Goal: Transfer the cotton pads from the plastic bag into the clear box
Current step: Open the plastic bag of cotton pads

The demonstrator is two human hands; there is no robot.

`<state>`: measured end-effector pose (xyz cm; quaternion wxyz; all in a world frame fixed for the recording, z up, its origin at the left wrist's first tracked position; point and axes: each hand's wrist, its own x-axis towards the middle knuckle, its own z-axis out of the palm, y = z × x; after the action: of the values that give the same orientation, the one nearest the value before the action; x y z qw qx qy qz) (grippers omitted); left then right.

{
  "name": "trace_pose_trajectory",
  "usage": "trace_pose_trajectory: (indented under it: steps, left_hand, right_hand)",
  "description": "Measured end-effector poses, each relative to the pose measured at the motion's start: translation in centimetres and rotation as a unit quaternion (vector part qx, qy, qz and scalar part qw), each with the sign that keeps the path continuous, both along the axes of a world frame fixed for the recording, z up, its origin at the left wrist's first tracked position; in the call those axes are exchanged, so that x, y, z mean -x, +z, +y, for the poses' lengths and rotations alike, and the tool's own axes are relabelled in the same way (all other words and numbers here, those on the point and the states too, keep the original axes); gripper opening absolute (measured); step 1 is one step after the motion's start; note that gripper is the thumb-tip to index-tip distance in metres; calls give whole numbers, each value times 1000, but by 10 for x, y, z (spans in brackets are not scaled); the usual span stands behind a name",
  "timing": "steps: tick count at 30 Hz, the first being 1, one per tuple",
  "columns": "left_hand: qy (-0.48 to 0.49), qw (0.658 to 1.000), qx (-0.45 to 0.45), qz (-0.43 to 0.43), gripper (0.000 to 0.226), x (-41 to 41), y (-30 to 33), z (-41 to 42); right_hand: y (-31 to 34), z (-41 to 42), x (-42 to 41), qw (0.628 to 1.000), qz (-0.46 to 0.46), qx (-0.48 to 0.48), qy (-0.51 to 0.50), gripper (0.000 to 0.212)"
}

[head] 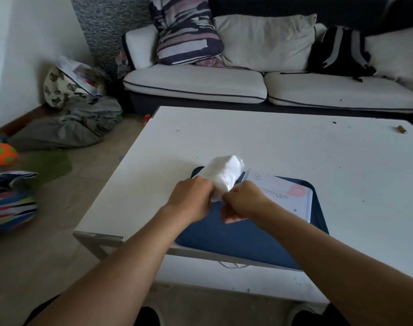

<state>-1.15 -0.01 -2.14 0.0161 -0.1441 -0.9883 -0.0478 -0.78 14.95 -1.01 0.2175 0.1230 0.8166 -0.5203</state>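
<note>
A clear plastic bag (224,174) packed with white cotton pads is held above the near part of a dark blue tray (243,241). My left hand (191,196) grips the bag's near end from the left. My right hand (242,201) pinches the same end from the right, knuckles up. The clear box (288,194) lies flat on the tray just right of my hands, with a label reading "COSMETIC PUFF" and a pink patch. Whether the box's lid is on, I cannot tell.
The tray sits on a white table (271,142) near its front edge. A small brown object (401,129) lies at the table's far right. A sofa (224,83) with cushions and a black backpack (339,51) stands behind. Clothes, bags and an orange ball (2,154) lie on the floor at left.
</note>
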Motion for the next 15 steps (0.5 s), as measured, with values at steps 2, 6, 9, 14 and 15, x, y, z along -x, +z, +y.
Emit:
trace_pose_trajectory:
  steps: [2, 6, 9, 14, 15]
  left_hand:
    - [-11, 998, -66, 12, 16, 1, 10, -4]
    - [-30, 988, -136, 62, 29, 2, 19, -8]
    - [-45, 977, -141, 153, 23, 7, 18, -5]
    - [-69, 979, -116, 154, 7, 13, 18, 2]
    - [-70, 978, -119, 158, 10, 14, 18, 3]
  right_hand:
    - [11, 7, 3, 997, 65, 32, -26, 21]
    - [30, 25, 12, 990, 124, 64, -18, 24]
    - [35, 37, 19, 990, 123, 61, 33, 25]
    - [33, 46, 25, 983, 143, 95, 59, 20]
    - [33, 46, 25, 982, 146, 103, 58, 20]
